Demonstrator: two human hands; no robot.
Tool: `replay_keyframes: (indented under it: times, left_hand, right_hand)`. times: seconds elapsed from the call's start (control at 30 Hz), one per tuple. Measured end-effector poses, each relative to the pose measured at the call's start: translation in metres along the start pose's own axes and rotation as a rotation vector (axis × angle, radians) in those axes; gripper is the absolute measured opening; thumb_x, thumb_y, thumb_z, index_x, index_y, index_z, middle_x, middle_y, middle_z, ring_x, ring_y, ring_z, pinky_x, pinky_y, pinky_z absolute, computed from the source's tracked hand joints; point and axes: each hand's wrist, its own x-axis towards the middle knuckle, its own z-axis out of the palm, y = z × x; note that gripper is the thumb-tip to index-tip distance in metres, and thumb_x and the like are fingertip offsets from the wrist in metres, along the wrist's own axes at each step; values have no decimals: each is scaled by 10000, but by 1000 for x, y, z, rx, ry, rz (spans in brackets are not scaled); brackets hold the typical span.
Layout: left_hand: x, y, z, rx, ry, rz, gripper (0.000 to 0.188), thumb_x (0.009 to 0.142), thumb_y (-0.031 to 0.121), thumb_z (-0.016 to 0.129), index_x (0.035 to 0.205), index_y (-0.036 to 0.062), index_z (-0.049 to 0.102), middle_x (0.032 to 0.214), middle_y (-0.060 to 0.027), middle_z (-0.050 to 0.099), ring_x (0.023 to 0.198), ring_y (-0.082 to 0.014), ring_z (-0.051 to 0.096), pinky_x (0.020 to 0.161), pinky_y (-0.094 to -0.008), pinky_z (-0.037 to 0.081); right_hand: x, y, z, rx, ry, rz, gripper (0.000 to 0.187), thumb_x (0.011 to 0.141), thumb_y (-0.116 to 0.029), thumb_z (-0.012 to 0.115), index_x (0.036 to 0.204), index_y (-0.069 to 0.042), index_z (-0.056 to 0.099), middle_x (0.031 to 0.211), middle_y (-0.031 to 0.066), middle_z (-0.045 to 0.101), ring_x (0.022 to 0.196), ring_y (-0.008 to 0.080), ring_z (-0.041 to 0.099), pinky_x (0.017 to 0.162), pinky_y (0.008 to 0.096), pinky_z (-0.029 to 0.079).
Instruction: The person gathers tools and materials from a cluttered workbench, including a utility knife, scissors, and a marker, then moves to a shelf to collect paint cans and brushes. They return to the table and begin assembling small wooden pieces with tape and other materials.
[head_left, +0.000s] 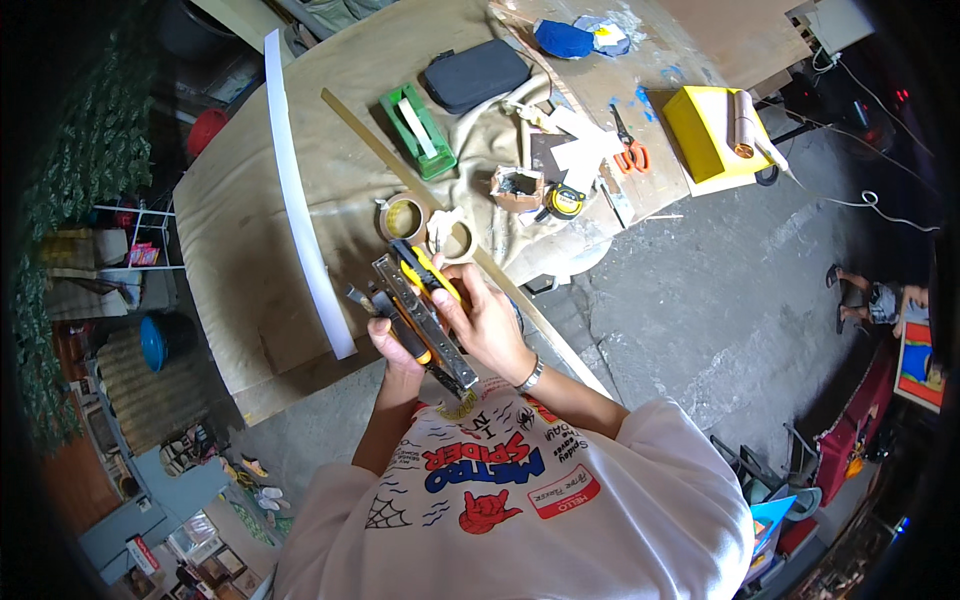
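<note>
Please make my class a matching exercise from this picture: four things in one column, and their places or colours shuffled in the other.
Things:
1. Scissors
2. Slim yellow-and-black tool
3. Metal wristband
4. Long white strip

Places or colours:
A. Around the right wrist
B. On the table, left of the other things there
C. Orange-handled
D. Held in the right hand

Pairs: 1-C, 2-D, 3-A, 4-B

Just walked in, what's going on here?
A person stands at a cloth-covered table with a bunch of tools gathered in front of them. The left grip holds a black-and-orange tool; the right grip holds a yellow-and-black tool. A dark metal piece sits between them; which side supports it is unclear. The scissors and tape measure lie on the table, unheld.
</note>
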Motion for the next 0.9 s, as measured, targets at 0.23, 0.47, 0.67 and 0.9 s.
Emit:
replay_keyframes:
  times: [0.23,0.47,0.67,0.9]
  left_hand:
    - [7,-2,-9,-34,-60,70,760,732,381,674,1398,53,511,1590,-207,272,1396,-326,392,1153,-484,352]
    - [-7,-2,-23,-147,-113,42,700,807,446,648,1416,131,508,1565,-93,318,1268,-368,469,1051,-596,422]
    - [-23,5,-17,-155,-13,-8,609,773,469,681,1266,124,584,1333,-113,417,1062,-311,496,874,-508,513]
    - [-56,16,-25,-9,91,70,706,733,542,660,1289,116,569,1343,-139,443,1078,-327,483,853,-501,509]
  right_hand:
    - [14,13,7,-33,-44,-88,268,955,-250,627,1063,-39,504,891,204,655,755,404,669,624,467,529]
    - [60,53,-73,-357,230,-297,102,897,-105,664,954,-36,615,846,148,624,784,331,645,646,411,504]
    - [183,283,-276,-841,559,233,303,912,-144,565,1168,14,594,1136,279,601,1117,429,571,927,490,487]
    - [213,290,-270,-1225,226,424,525,871,-415,688,1197,-8,620,1316,211,532,1228,388,516,1002,459,470]
